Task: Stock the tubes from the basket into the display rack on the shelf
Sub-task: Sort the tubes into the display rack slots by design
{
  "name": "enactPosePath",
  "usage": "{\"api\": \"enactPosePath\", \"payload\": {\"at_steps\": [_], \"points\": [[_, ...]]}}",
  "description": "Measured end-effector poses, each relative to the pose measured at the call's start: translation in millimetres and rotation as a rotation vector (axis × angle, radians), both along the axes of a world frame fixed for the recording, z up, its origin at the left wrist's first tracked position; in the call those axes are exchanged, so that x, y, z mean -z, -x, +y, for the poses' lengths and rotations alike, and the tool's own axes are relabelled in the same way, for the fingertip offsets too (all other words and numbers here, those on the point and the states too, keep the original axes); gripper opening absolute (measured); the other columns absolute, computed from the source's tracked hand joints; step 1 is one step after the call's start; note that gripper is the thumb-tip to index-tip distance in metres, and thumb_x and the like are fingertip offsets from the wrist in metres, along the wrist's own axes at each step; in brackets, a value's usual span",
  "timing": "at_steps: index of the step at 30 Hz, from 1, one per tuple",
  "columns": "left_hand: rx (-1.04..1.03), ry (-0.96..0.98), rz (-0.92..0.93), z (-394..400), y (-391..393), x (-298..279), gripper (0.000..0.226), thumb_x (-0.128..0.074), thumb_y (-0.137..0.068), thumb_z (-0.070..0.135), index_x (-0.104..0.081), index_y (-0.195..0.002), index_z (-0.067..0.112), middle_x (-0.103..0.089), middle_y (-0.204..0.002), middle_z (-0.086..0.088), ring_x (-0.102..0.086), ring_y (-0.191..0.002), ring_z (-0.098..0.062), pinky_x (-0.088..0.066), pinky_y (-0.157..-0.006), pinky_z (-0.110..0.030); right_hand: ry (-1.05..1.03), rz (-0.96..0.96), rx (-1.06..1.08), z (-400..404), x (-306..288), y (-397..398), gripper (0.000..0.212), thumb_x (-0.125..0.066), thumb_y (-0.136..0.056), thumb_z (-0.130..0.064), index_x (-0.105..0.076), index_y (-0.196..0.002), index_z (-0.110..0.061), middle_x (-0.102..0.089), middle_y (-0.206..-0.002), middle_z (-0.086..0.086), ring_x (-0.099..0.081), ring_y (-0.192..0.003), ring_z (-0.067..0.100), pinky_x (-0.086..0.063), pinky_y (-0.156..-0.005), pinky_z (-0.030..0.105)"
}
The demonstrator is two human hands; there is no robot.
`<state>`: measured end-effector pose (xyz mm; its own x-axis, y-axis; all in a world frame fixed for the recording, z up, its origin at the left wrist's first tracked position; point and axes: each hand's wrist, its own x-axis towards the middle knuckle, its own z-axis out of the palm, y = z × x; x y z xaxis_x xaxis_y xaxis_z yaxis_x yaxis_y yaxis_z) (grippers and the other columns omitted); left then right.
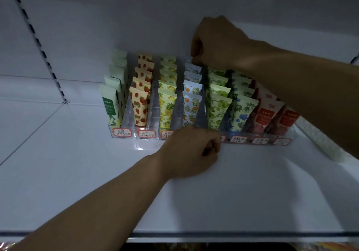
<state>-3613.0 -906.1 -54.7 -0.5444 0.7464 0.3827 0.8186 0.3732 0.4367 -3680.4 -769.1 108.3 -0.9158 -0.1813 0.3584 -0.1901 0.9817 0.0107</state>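
Right hand [217,42] pinching rearmost orange-blossom tube [188,58] — left hand [191,151] curled at display rack [124,133] front.

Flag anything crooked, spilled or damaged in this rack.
Nothing stands out. The tubes stand in tidy rows in the display rack. The right hand pinches the rearmost orange-flower tube; the left hand rests at the rack's front edge.
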Motion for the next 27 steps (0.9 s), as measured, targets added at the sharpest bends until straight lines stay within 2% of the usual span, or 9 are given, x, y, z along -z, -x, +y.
{"api": "enactPosePath", "payload": {"at_steps": [3, 6, 9, 14, 17, 20, 24, 25, 27], "points": [[0.001, -0.003, 0.013, -1, -1, -1, 0.013, -0.058, -0.081, 0.017, -0.066, -0.086, 0.025, -0.045, -0.055, 0.018, -0.047, -0.054, 0.004, -0.025, -0.053, -0.011, 0.020, 0.107, 0.034, -2, -1, -10, 0.027, -0.074, -0.088, -0.037, -0.072, -0.099, -0.012, -0.069, -0.099, 0.006, -0.064, -0.093, 0.022, -0.057, -0.086, 0.042], [0.004, 0.002, 0.013, -2, -1, -1, 0.012, -0.060, -0.082, 0.016, -0.066, -0.086, 0.026, -0.045, -0.056, 0.019, -0.048, -0.055, 0.005, -0.025, -0.052, -0.011, 0.116, 0.228, -0.049, -17, -5, -34, 0.026, -0.065, -0.095, -0.040, -0.074, -0.096, -0.016, -0.068, -0.096, 0.000, -0.063, -0.095, 0.017, -0.051, -0.090, 0.030], [0.020, 0.011, -0.002, -2, 0, -3, 0.011, -0.060, -0.084, 0.016, -0.066, -0.087, 0.024, -0.046, -0.058, 0.018, -0.048, -0.056, 0.005, -0.029, -0.052, -0.015, 0.128, 0.052, -0.168, -41, 0, -61, 0.022, -0.066, -0.096, -0.038, -0.076, -0.094, -0.018, -0.073, -0.088, -0.004, -0.068, -0.077, 0.009, -0.053, -0.078, 0.021], [0.111, 0.086, -0.064, -16, -1, -14, 0.014, -0.060, -0.089, 0.012, -0.068, -0.098, 0.018, -0.050, -0.060, 0.019, -0.054, -0.062, 0.007, -0.030, -0.054, -0.008, 0.096, -0.047, -0.213, -54, 16, -68, 0.022, -0.071, -0.091, -0.035, -0.077, -0.079, -0.018, -0.073, -0.073, -0.003, -0.068, -0.064, 0.010, -0.061, -0.069, 0.035], [0.152, 0.215, 0.067, -41, -4, -39, 0.019, -0.059, -0.091, 0.016, -0.068, -0.107, 0.021, -0.061, -0.071, 0.014, -0.052, -0.062, 0.001, -0.039, -0.061, -0.016, 0.084, -0.105, -0.213, -53, 16, -71, 0.018, -0.071, -0.091, -0.031, -0.076, -0.078, -0.019, -0.072, -0.072, -0.007, -0.068, -0.066, 0.008, -0.061, -0.069, 0.036], [0.044, -0.058, 0.194, -85, -9, -71, 0.015, -0.060, -0.089, 0.009, -0.071, -0.095, 0.016, -0.065, -0.072, 0.007, -0.055, -0.059, -0.006, -0.045, -0.057, -0.021, 0.107, -0.140, -0.209, -52, 19, -71, 0.015, -0.072, -0.090, -0.031, -0.075, -0.080, -0.022, -0.070, -0.073, -0.010, -0.067, -0.069, 0.008, -0.061, -0.071, 0.036], [-0.449, -0.685, 0.312, -127, 8, -76, 0.013, -0.051, -0.087, 0.004, -0.060, -0.093, 0.011, -0.062, -0.084, 0.006, -0.058, -0.072, -0.007, -0.047, -0.061, -0.025, 0.105, -0.177, -0.181, -56, 27, -67, 0.017, -0.073, -0.090, -0.032, -0.076, -0.080, -0.019, -0.071, -0.072, -0.005, -0.067, -0.067, 0.013, -0.061, -0.070, 0.038], [-0.569, -0.784, 0.260, -131, 17, -68, 0.019, -0.052, -0.086, 0.007, -0.056, -0.103, 0.013, -0.060, -0.093, 0.005, -0.057, -0.082, -0.006, -0.048, -0.066, -0.024, 0.104, -0.180, -0.169, -57, 27, -66, 0.017, -0.073, -0.090, -0.032, -0.075, -0.080, -0.018, -0.070, -0.072, -0.004, -0.067, -0.067, 0.014, -0.061, -0.070, 0.039], [-0.646, -0.867, -0.037, -135, 30, -48, 0.047, -0.057, -0.085, 0.019, -0.046, -0.130, 0.016, -0.054, -0.122, -0.001, -0.055, -0.108, -0.010, -0.049, -0.081, -0.024, 0.113, -0.181, -0.147, -60, 27, -66, 0.018, -0.074, -0.089, -0.032, -0.075, -0.080, -0.017, -0.071, -0.074, -0.002, -0.067, -0.068, 0.016, -0.061, -0.071, 0.039]]}}
